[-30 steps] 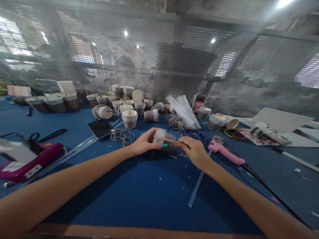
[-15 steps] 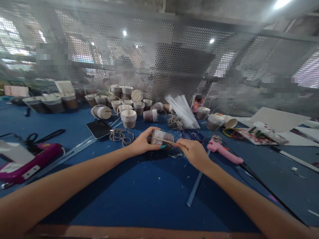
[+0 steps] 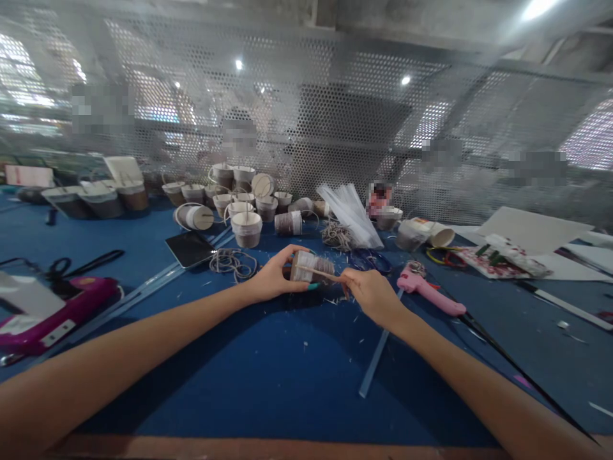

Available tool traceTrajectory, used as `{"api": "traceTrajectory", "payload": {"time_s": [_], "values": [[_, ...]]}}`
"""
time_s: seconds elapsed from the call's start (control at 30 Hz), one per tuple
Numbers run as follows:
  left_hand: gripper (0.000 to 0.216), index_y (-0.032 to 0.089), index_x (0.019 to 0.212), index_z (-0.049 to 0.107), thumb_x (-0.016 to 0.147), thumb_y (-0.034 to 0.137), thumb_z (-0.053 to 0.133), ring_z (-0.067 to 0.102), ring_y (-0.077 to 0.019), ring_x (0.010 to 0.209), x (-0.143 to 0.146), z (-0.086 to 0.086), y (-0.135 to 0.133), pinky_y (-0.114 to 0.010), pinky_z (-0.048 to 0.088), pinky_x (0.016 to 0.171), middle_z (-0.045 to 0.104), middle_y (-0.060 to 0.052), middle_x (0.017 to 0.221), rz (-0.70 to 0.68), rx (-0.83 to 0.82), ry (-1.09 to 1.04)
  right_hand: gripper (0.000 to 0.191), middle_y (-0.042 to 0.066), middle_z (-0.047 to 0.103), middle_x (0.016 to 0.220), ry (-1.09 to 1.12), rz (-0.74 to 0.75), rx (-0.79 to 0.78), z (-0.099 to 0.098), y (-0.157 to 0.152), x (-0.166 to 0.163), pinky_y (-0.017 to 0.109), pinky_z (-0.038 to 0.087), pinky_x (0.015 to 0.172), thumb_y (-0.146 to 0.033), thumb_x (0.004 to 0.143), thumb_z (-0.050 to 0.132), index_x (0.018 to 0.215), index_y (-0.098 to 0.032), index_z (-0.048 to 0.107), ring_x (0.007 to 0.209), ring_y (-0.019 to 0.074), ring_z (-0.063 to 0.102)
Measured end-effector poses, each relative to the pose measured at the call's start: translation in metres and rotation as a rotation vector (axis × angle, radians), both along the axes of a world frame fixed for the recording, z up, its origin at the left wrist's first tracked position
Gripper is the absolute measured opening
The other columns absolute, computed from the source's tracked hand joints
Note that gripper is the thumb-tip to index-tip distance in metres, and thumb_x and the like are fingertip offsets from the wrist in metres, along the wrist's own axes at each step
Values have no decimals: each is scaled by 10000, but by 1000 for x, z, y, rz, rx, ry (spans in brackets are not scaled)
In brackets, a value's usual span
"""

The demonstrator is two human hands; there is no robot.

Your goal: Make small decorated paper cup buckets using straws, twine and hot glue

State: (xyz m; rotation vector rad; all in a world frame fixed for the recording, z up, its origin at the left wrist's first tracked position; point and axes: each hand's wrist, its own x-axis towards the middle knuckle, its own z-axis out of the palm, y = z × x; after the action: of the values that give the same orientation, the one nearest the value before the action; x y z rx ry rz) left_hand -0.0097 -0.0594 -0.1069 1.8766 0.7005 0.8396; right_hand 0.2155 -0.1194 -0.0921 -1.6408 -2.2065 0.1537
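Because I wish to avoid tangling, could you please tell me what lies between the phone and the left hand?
Between the phone and the left hand lies a loose coil of cord, as the head view shows.

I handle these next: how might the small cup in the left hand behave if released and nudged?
The small cup would probably roll, lying on its rounded side. It's likely light, being small enough for the left hand to grip between thumb and fingers. Its rough-looking darker part may make it less slippery.
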Motion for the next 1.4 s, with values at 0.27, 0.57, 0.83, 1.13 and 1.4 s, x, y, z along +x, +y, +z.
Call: {"api": "traceTrajectory", "payload": {"time_s": [0.27, 0.57, 0.83, 1.13, 1.4], "values": [[610, 205, 1148, 419, 627, 248, 734, 570, -208, 980, 1, 3, -1, -387, 471, 866, 544, -61, 1079, -3, -22, -10, 262, -52, 480, 496, 249, 99, -112, -3, 4, 5, 229, 295, 485, -464, 882, 400, 845, -206, 413, 448, 126, 483], [611, 222, 1159, 413, 641, 281, 732, 573, -205, 963, 0, 0, 1, -387, 485, 840, 539, -54, 1085, -6, -1, 11, 255, -34, 558, 524, 290, 71, -51, -4, 4, 4, 225, 317, 477, -395, 818, 556, 712, -210, 418, 455, 116, 506], [610, 210, 1160, 407, 641, 272, 723, 571, -219, 984, 1, 1, -2, -384, 487, 841, 530, -72, 1111, -1, 35, 39, 293, -15, 597, 505, 325, 78, 24, -5, 2, 5, 224, 346, 499, -379, 843, 535, 622, -189, 502, 465, 117, 551], [613, 214, 1184, 415, 661, 320, 717, 521, -233, 1087, -1, -2, 1, -389, 460, 902, 481, -97, 1210, 11, 204, 74, 278, -14, 605, 495, 293, 48, -4, -1, 1, 6, 225, 335, 505, -313, 870, 473, 622, -189, 483, 466, 114, 534], [611, 225, 1187, 420, 658, 309, 715, 504, -231, 1097, -1, -2, -1, -390, 452, 907, 470, -88, 1208, 12, 281, 94, 302, -21, 574, 460, 233, 44, -18, -3, 2, 7, 228, 333, 518, -288, 887, 413, 610, -191, 484, 470, 121, 537]]}}
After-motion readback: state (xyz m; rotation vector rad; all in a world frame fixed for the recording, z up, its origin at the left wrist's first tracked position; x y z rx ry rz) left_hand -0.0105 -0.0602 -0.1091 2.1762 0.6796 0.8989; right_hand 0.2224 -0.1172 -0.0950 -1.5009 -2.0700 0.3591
